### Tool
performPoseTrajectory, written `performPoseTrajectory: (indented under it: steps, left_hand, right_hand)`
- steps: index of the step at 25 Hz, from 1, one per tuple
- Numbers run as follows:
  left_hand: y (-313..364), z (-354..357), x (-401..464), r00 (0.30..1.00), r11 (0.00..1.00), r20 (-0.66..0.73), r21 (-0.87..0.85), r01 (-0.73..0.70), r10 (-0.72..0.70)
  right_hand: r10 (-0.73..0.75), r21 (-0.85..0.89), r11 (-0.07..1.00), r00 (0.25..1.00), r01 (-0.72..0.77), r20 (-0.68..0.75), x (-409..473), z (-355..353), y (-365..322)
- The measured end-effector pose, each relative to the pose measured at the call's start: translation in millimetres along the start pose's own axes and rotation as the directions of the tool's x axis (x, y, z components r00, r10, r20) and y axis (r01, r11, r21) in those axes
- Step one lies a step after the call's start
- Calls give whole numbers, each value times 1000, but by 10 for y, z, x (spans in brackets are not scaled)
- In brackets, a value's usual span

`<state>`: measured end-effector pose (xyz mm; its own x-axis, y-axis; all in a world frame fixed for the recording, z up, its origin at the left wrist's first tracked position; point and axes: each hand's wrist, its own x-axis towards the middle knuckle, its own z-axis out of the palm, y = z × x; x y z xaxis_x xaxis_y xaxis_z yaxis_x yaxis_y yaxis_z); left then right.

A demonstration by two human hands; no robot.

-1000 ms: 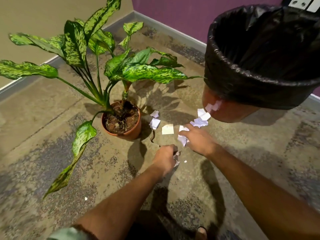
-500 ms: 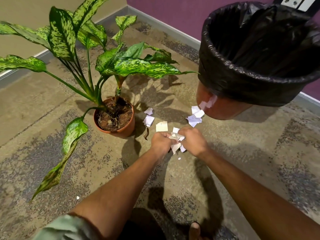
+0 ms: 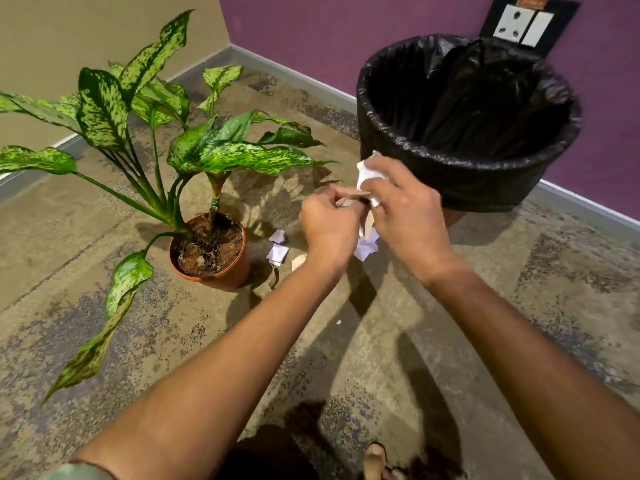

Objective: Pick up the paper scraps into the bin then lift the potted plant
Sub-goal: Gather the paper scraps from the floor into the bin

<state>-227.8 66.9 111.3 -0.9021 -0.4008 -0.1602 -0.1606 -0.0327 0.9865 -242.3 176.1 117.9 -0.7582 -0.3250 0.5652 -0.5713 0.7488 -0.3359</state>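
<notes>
My left hand [image 3: 329, 230] and my right hand [image 3: 407, 211] are raised above the floor, close together, both closed on a bunch of white paper scraps [image 3: 365, 178] held between them. They hover just in front of the bin [image 3: 467, 161], which is lined with a black bag and stands by the purple wall. A few more paper scraps [image 3: 278, 249] lie on the floor beside the potted plant [image 3: 211, 251], a brown pot of soil with long speckled green leaves, left of my hands.
The floor is worn, mottled concrete in a room corner. A beige wall runs on the left, a purple wall with a socket plate [image 3: 519, 26] behind the bin. My foot [image 3: 375, 462] shows at the bottom edge.
Both hands gathered scraps off the floor, came together and rose toward the bin's front. Fewer scraps lie on the floor near the bin now.
</notes>
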Motion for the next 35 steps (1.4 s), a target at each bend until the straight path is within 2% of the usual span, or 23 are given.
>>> performPoseTrajectory:
  steps: [3,5,9,12,15,17,20,23,25,26,28,30,31,33,35]
  left_hand:
    - [547,200,13,971,970,1,-17,-241,241]
    - [851,359,60,937,937,21,7,-349,349]
    - [1209,722,258,907,895,32,152,-419,419]
    - [1282,919,438,903,844,162,322,-429,398]
    - [1270,962,490,874,744,325,465,-480,361]
    - [1225,926,540,838,660,402,521,-540,368]
    - [1153,773,498,769,619,362,455,-639,527]
    - [806,488,195,643,607,199,216,-765,740]
    - [397,219,-45,614,588,186,176,-789,767]
    - [158,67,-131,636,603,224,200,-772,739]
    - [-298,-244,-185,730,659,343,317,-682,591]
    - [-669,-556,-101,833,674,433,504,-540,344]
    - [-806,-700,-37,868,640,445,607,-472,219]
    - [-999,-958,119,910,503,411,777,-379,51]
    - [-1116,-1141,259,926,377,371,869,-319,-72]
  right_hand:
    - [128,125,987,952,-96,-277,316,-362,37]
    - [187,143,979,916,-145,-354,479,-539,150]
    - [282,26,958,922,-285,-266,614,-685,457]
    - [315,-16,945,926,-325,-207,642,-656,640]
    - [372,-31,924,914,-382,-162,701,-658,795]
    - [414,-36,908,907,-418,-81,718,-660,846]
    - [409,-11,912,912,-409,-31,699,-653,767]
    - [311,58,950,941,-306,-134,634,-595,552]
    - [198,61,980,966,-190,-168,549,-470,351]
    - [125,58,991,979,-117,-161,480,-373,246]
    - [-30,69,997,995,37,-96,318,-129,86]
    - [-135,68,989,987,129,93,160,158,15]
    - [-141,51,990,960,132,242,92,313,8]
    - [-99,4,994,842,114,530,-23,641,51]
    - [-75,-14,993,693,121,717,-105,967,124]
